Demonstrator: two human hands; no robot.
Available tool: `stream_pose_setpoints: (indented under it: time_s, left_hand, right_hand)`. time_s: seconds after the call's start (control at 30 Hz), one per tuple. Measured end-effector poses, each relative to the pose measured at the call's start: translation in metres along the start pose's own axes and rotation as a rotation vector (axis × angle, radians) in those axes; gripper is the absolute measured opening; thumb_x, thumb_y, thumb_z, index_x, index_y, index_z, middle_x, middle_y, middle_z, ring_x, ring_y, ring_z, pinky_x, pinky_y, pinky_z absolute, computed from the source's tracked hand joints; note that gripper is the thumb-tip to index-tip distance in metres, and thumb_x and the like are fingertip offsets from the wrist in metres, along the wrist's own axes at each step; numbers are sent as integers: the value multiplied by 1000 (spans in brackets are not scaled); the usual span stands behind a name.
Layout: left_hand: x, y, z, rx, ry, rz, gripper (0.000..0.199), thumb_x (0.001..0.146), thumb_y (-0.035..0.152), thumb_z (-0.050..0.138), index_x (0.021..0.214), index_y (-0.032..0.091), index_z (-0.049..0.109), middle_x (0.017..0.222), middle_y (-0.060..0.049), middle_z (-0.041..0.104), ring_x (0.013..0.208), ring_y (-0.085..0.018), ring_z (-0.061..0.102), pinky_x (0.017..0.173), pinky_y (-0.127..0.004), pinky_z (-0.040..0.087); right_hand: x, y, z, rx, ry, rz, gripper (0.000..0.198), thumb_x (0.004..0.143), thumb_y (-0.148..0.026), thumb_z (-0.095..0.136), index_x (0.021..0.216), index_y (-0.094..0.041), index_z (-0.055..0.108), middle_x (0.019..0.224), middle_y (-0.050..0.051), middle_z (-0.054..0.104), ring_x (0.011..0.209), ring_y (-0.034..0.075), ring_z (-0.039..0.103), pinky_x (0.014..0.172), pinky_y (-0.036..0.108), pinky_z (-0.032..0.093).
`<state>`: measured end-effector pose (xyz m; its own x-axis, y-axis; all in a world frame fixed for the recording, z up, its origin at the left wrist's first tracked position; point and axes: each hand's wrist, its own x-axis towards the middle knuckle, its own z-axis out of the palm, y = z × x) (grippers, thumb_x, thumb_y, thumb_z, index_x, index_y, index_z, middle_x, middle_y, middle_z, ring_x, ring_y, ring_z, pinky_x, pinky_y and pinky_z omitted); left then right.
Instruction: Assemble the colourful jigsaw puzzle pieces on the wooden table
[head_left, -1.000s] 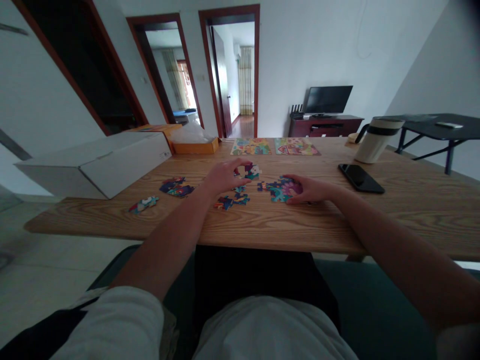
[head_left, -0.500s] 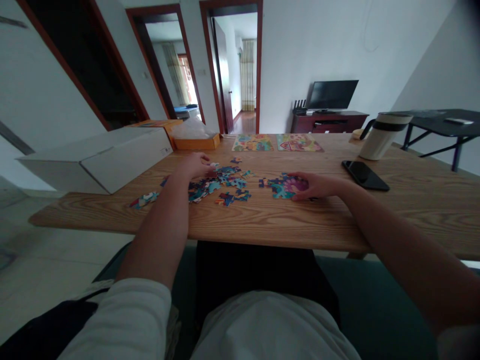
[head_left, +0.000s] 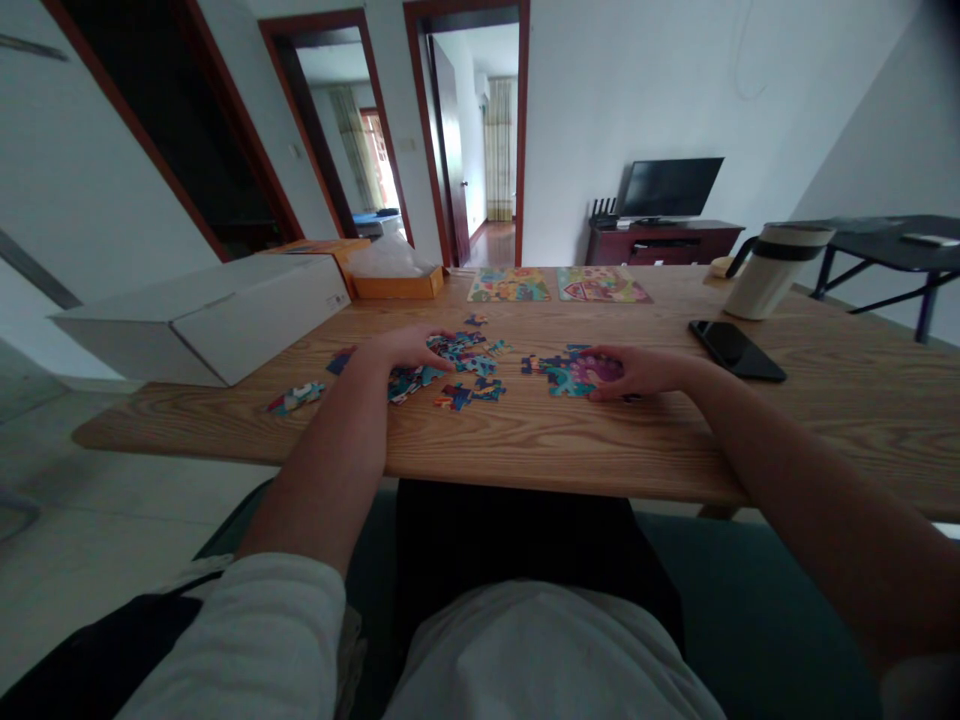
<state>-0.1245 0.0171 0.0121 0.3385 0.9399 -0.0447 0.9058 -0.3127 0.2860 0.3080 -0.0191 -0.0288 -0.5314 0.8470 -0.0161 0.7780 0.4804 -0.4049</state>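
Note:
My left hand [head_left: 411, 347] reaches over a heap of loose jigsaw pieces [head_left: 459, 350], its fingers apart and touching the top of the pile; I cannot make out any piece in its grasp. My right hand [head_left: 634, 373] rests at the right side of a joined jigsaw section [head_left: 568, 374] in teal, blue and purple. Its thumb and fingers are spread along that section's edge, covering part of it. Between the hands, near the table's front, lies a small joined cluster of pieces [head_left: 472, 392]. A few more pieces [head_left: 298, 397] lie left of my left forearm.
On the wooden table [head_left: 570, 450] stand a long white box [head_left: 255, 318] and an orange box [head_left: 397, 285] holding clear plastic. Two colourful picture sheets [head_left: 510, 285] lie at the back. A black phone [head_left: 736, 350] and a lidded cup [head_left: 776, 275] are at the right.
My left hand has moved slightly right and nearer to me over the heap, its fingers stretching out across it. My right hand stays by the joined section, its fingers shifting only slightly.

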Motion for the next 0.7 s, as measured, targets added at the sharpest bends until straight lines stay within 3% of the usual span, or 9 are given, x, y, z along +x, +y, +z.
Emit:
stream_pose_setpoints:
  time_s: [0.07, 0.27, 0.43, 0.53, 0.7]
  left_hand:
    - [0, 10, 3, 61, -111, 14, 71, 75, 52, 77, 141, 31, 61, 143, -5, 63, 126, -30, 60, 104, -35, 45]
    - [2, 17, 4, 121, -35, -121, 56, 88, 39, 66, 142, 24, 61, 137, -8, 66, 119, -27, 64, 97, -30, 49]
    - [6, 7, 6, 79, 45, -161, 52, 85, 33, 71, 136, 22, 66, 125, -7, 72, 104, -23, 69, 84, -26, 52]
    - [8, 7, 8, 28, 93, -155, 52, 82, 32, 74, 133, 21, 67, 125, -9, 72, 103, -24, 70, 85, -27, 52]
    - [6, 7, -19, -13, 202, -175, 53, 81, 33, 72, 132, 20, 67, 135, -11, 67, 111, -27, 68, 89, -29, 52]
  right_hand:
    - [-1, -3, -2, 5, -14, 8, 94, 69, -68, 77, 150, -27, 53, 133, 9, 70, 120, 39, 64, 104, 53, 50]
    - [-2, -5, -3, 13, -28, 44, 96, 68, -70, 76, 150, -27, 52, 132, 9, 70, 124, 40, 61, 108, 54, 46]
    - [-2, -5, -2, -20, -18, 43, 94, 69, -70, 75, 150, -28, 52, 137, 9, 67, 126, 41, 60, 108, 54, 46]
    - [-3, -7, -3, -28, -33, 61, 96, 70, -70, 75, 152, -26, 50, 140, 10, 65, 127, 41, 59, 109, 54, 46]
    - [-3, -5, -4, -35, -43, 54, 92, 72, -69, 74, 150, -25, 52, 138, 10, 67, 127, 41, 59, 109, 54, 46]
